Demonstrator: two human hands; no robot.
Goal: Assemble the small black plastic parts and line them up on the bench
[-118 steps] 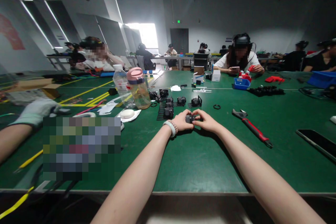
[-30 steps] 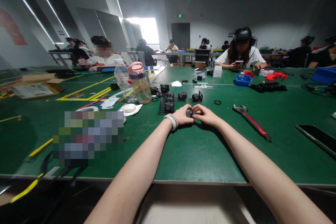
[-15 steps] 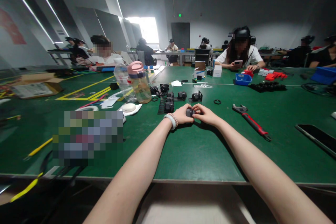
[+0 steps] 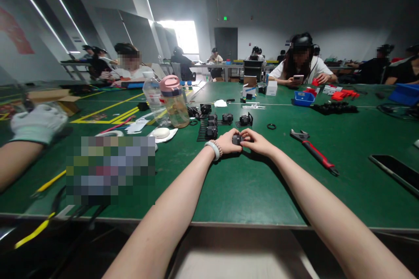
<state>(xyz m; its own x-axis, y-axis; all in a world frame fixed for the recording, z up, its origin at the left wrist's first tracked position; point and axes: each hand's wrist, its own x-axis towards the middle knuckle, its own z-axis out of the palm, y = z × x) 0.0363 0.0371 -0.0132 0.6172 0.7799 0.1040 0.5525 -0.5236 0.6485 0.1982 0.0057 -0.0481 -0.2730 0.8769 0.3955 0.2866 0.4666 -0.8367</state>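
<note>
Between my two hands, just above the green table (image 4: 248, 192), is a small black block-like part (image 4: 237, 140). My left hand (image 4: 228, 141), with a bracelet on its wrist, is closed on the part from the left. Thumb and fingertips of my right hand (image 4: 254, 142) pinch it from the right. Just beyond my hands stand several similar black parts (image 4: 212, 131) with comb-like black strips beside them. Another black part (image 4: 245, 120) stands apart, straight ahead. To the right lies a black ring (image 4: 271, 126). Fine details of the held part are too small to tell.
An adjustable wrench (image 4: 314, 152) and a phone (image 4: 396, 170) lie at right. At left stand a pink-lidded bottle (image 4: 175, 102) and a clear bottle (image 4: 153, 96). A co-worker's gloved hand (image 4: 39, 124) is at far left. A blue bin (image 4: 303, 98) stands across the table.
A co-worker's gloved hand has come in at the far left. The person across has moved a hand near the red parts. My hands hold the black part almost unchanged.
</note>
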